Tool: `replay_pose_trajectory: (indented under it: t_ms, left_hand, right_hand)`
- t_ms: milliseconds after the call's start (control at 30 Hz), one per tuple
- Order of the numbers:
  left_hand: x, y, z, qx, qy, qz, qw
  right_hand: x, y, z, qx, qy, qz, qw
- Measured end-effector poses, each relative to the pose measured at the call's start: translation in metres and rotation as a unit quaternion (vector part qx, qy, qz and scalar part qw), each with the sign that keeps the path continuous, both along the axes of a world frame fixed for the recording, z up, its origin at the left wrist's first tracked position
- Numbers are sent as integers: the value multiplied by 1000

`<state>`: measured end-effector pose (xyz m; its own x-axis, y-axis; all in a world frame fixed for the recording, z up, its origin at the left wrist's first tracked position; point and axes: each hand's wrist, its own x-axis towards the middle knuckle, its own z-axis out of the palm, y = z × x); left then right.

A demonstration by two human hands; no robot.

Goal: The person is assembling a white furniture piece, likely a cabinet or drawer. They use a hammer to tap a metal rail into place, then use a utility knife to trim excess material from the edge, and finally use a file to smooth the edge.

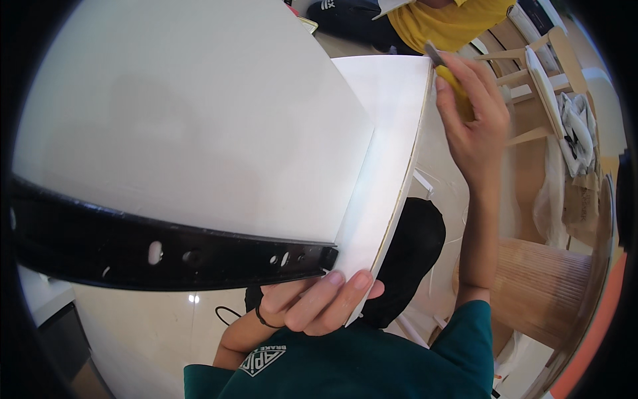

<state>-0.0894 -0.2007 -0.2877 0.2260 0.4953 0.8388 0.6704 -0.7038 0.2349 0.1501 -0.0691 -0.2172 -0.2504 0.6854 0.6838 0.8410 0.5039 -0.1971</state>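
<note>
A large white drawer [199, 126] fills the left and middle, its white front panel [389, 126] standing out along the right side. Along its near side runs a black metal slide rail [219, 258] with several holes. Just past the rail's end, my left hand [319, 302] is closed on the near end of the panel, fingers over its face. My right hand [475, 110] is wrapped round a yellow utility knife [455, 90]. The knife's blade [433, 53] is at the panel's far right corner; whether it touches the edge I cannot tell.
Across from me sits a person in a yellow top [435, 26] and dark trousers. To the right are a wooden chair [565, 60], plastic wrapping [578, 126] and a ribbed wooden piece [531, 286]. A white cabinet [43, 296] is at the lower left.
</note>
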Motion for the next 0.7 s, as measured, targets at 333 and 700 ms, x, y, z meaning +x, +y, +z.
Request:
replay_pose_trajectory:
  t_ms: [333,700]
  left_hand:
    - [-6,-7,22,-48,115,19,992]
    - [4,2,-6,20,-4,8,1000]
  right_hand:
    - [-6,-15,-7,10,-42,13,999]
    - [4,-6,2,-11,-7,-11,1000]
